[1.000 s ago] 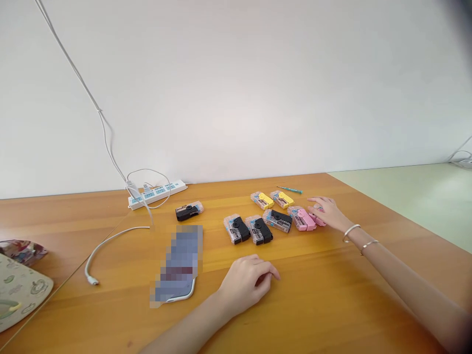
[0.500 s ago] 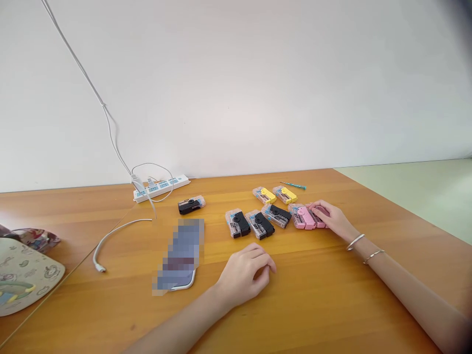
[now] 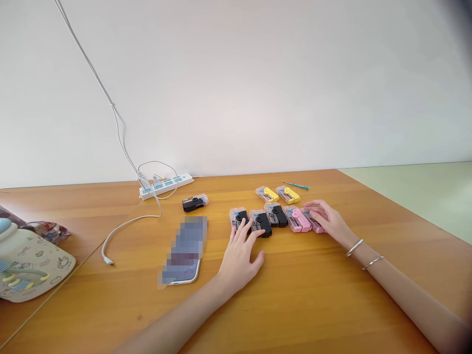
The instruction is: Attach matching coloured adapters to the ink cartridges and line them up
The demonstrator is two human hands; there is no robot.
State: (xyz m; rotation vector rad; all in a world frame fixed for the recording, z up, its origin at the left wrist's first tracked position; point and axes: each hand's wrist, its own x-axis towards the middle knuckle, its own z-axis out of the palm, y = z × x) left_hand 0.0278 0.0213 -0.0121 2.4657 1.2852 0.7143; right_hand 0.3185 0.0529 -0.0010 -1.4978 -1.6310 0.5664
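Note:
My left hand [image 3: 239,260] lies spread with its fingertips on two clear plastic packs holding black devices [image 3: 239,219], [image 3: 260,222], not gripping them. My right hand [image 3: 326,221] rests with open fingers on a clear pack holding a pink device [image 3: 313,221]. Another pink pack [image 3: 297,220] lies just left of it, and a third black pack [image 3: 276,215] stands in the same row. Behind the row are two packs with yellow devices [image 3: 266,194], [image 3: 287,195]. One more black pack [image 3: 194,202] lies apart on the left.
A phone with a pixelated screen [image 3: 184,250] lies left of my left hand. Behind it are a white power strip [image 3: 165,187] and a white cable [image 3: 125,233]. A teal screwdriver [image 3: 296,185] lies at the back, and a patterned bag [image 3: 29,263] sits at the far left.
My left hand has moved forward, its fingers spreading onto the black packs. The pink packs now lie more side by side under my right hand.

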